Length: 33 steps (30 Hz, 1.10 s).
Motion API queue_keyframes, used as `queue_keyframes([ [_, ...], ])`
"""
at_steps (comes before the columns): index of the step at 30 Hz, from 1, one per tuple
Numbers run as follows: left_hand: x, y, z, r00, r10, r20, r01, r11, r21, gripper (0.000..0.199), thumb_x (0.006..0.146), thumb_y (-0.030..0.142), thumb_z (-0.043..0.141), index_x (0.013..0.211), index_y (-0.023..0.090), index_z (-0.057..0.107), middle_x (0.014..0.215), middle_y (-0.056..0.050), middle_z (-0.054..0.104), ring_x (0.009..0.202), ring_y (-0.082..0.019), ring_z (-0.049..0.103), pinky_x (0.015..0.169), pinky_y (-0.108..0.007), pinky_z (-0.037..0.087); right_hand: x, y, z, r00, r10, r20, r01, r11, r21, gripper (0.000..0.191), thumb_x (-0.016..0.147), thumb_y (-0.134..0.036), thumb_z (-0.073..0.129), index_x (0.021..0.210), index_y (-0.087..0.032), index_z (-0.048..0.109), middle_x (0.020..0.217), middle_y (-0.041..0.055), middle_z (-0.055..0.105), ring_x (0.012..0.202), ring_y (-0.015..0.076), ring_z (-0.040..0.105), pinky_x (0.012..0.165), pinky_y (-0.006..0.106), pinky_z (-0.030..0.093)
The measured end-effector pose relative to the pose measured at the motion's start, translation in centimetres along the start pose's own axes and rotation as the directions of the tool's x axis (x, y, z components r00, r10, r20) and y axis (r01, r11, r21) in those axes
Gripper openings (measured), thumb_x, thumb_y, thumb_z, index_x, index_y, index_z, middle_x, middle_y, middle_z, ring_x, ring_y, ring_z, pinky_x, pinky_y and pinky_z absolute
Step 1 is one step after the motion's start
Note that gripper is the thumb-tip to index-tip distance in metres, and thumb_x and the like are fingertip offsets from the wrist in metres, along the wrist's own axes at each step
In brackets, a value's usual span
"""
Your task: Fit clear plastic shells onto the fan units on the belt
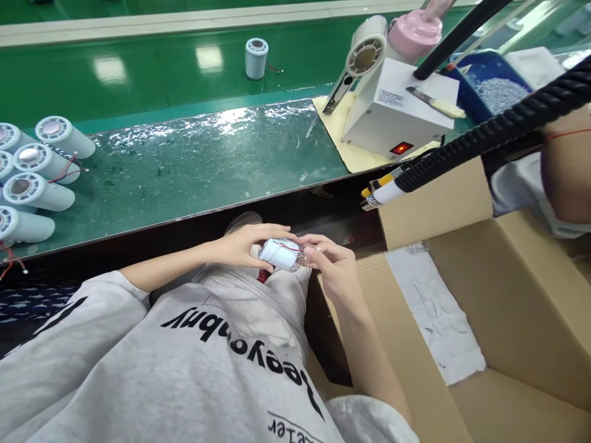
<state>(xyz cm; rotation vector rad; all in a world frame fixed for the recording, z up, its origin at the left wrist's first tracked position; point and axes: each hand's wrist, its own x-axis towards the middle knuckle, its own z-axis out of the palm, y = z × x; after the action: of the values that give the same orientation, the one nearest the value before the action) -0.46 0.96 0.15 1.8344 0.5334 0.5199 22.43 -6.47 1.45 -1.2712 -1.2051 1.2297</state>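
A light blue cylinder [281,253] with thin red wires along its side lies tilted between my hands, above my lap. My left hand [244,246] is wrapped round its left end, thumb below and fingers above. At the other end, the fingertips of my right hand [333,261] are pinched together at the wires and the clear rim. Whether a wire or the rim is between those fingertips is too small to tell.
Several similar cylinders [39,191] stand at the left of the green bench [207,166]. Another cylinder [256,58] stands farther back. A white device [392,111] with a lit red switch is at the right, near a black hose [484,132]. An open cardboard box [521,295] lies below.
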Motion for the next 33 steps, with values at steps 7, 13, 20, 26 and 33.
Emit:
queue_keyframes([
  [7, -0.5, 1.4, 0.4, 0.967, -0.252, 0.017, 0.24, 0.893, -0.381, 0.076, 0.074, 0.038, 0.086, 0.142, 0.024, 0.058, 0.14, -0.014, 0.062, 0.108, -0.023, 0.069, 0.089, -0.034, 0.058, -1.3, 0.0, -0.4, 0.943, -0.297, 0.149, 0.331, 0.888, -0.32, 0.036, 0.082, -0.041, 0.085, 0.113, -0.028, 0.074, 0.13, 0.0099, 0.072, 0.123, 0.032, 0.068, 0.102, 0.051, 0.059],
  [13, -0.7, 2.3, 0.2, 0.971, -0.222, 0.084, 0.237, 0.899, -0.368, 0.082, 0.072, 0.035, 0.087, 0.147, 0.027, 0.055, 0.142, -0.013, 0.062, 0.112, -0.024, 0.068, 0.09, -0.034, 0.058, -1.8, 0.4, -0.9, 0.888, -0.376, 0.264, 0.449, 0.834, -0.321, 0.033, 0.091, -0.038, 0.077, 0.119, -0.026, 0.065, 0.127, 0.0127, 0.07, 0.12, 0.0307, 0.068, 0.096, 0.049, 0.06],
  [20, -0.8, 2.9, 0.1, 0.971, -0.228, 0.07, 0.237, 0.894, -0.38, 0.069, 0.074, 0.031, 0.086, 0.139, 0.024, 0.063, 0.138, -0.012, 0.065, 0.107, -0.021, 0.069, 0.087, -0.031, 0.059, -2.1, 0.2, -0.9, 0.847, -0.441, 0.296, 0.53, 0.734, -0.424, 0.033, 0.092, -0.032, 0.074, 0.124, -0.027, 0.064, 0.13, 0.0127, 0.068, 0.119, 0.0306, 0.069, 0.098, 0.049, 0.058],
  [26, -0.8, 2.6, 0.0, 0.978, -0.197, 0.07, 0.209, 0.923, -0.323, 0.074, 0.073, 0.033, 0.087, 0.142, 0.025, 0.061, 0.142, -0.013, 0.064, 0.114, -0.026, 0.069, 0.09, -0.035, 0.059, -2.3, 0.0, -0.8, 0.876, -0.403, 0.266, 0.482, 0.763, -0.431, 0.03, 0.091, -0.034, 0.076, 0.118, -0.027, 0.067, 0.127, 0.012, 0.07, 0.118, 0.0315, 0.069, 0.098, 0.051, 0.059],
  [33, -0.7, 2.4, -0.6, 0.999, 0.038, 0.037, -0.033, 0.989, -0.141, 0.071, 0.071, 0.033, 0.091, 0.138, 0.029, 0.066, 0.147, -0.011, 0.063, 0.138, -0.032, 0.056, 0.12, -0.048, 0.041, -2.3, -0.2, -0.5, 0.956, -0.22, 0.192, 0.262, 0.936, -0.235, 0.04, 0.087, -0.049, 0.079, 0.116, -0.025, 0.067, 0.12, 0.0111, 0.072, 0.115, 0.0287, 0.069, 0.088, 0.042, 0.066],
])
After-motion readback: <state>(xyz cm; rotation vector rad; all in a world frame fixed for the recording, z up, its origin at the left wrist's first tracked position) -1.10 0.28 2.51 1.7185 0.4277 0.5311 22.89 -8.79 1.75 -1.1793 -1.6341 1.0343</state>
